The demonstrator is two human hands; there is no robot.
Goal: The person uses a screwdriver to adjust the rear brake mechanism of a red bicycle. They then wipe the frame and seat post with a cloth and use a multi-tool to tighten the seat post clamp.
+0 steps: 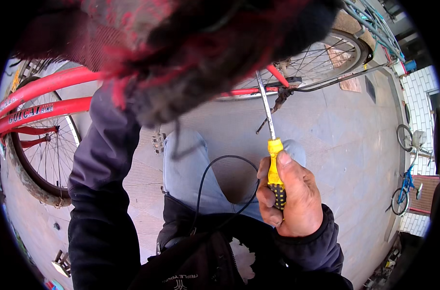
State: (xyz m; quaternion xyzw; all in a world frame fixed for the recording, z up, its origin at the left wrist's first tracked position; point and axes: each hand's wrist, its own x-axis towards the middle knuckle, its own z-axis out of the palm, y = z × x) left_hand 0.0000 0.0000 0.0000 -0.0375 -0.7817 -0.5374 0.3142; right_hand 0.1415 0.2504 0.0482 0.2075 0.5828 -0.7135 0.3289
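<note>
My right hand is closed round the yellow and black handle of a screwdriver. Its metal shaft points up and away, and the tip is hidden behind a ragged, dirty red and dark thing, blurred and close to the camera, perhaps a torn saddle cover. My left forearm, in a dark sleeve, reaches up behind the same ragged thing, which hides my left hand. Beyond lies a red bicycle, its frame running across the view. A pedal hangs under it.
One spoked wheel is at the left, another at the upper right. A black cable loops over my lap. Paved floor spreads around me. A small blue bicycle stands by the white brick wall at the right; a small stool is lower left.
</note>
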